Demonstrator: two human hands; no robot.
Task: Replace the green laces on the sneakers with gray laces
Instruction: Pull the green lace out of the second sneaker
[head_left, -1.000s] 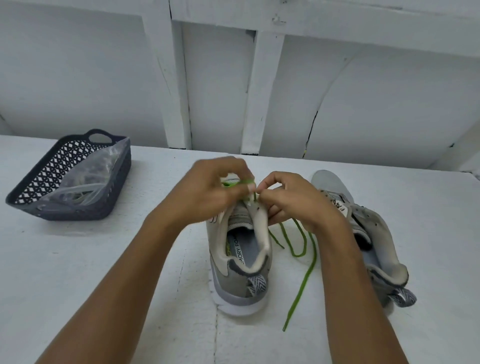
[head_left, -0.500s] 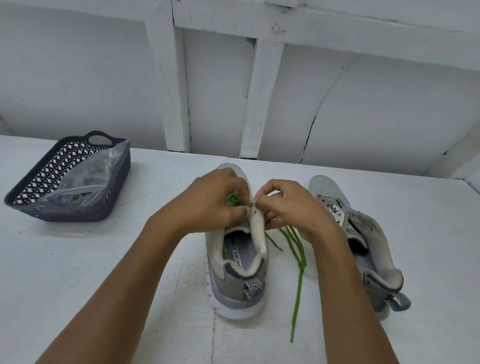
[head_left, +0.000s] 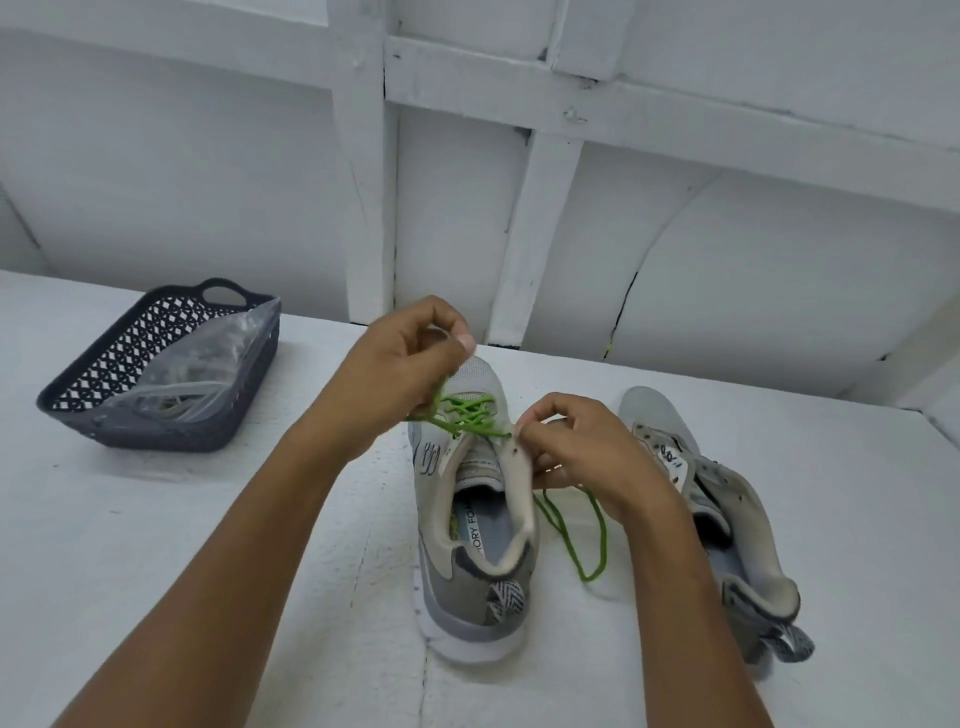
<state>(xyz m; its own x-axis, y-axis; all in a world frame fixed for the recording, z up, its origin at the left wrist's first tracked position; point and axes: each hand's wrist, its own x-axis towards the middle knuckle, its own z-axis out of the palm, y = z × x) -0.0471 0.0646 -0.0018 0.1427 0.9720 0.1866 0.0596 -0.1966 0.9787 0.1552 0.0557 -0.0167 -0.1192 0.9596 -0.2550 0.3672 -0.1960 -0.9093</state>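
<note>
A grey sneaker (head_left: 470, 561) stands in the middle of the white table, heel toward me, with a green lace (head_left: 470, 413) crossed through its front eyelets. My left hand (head_left: 400, 371) is raised above the toe and pinches a strand of that lace, pulling it up. My right hand (head_left: 587, 452) pinches the sneaker's right eyelet flap. A loose green lace end (head_left: 582, 540) loops on the table below my right hand. The second grey sneaker (head_left: 727, 514) lies to the right with no lace in it. Grey laces in a clear bag (head_left: 182, 384) sit in the basket.
A dark latticed plastic basket (head_left: 114, 421) stands at the far left of the table (head_left: 156, 545). A white panelled wall with wooden battens (head_left: 363, 208) rises right behind the table.
My left hand has risen from the sneaker's tongue, drawing a green strand upward. The laced front of the sneaker has come into sight. My right hand stays at the eyelet flap.
</note>
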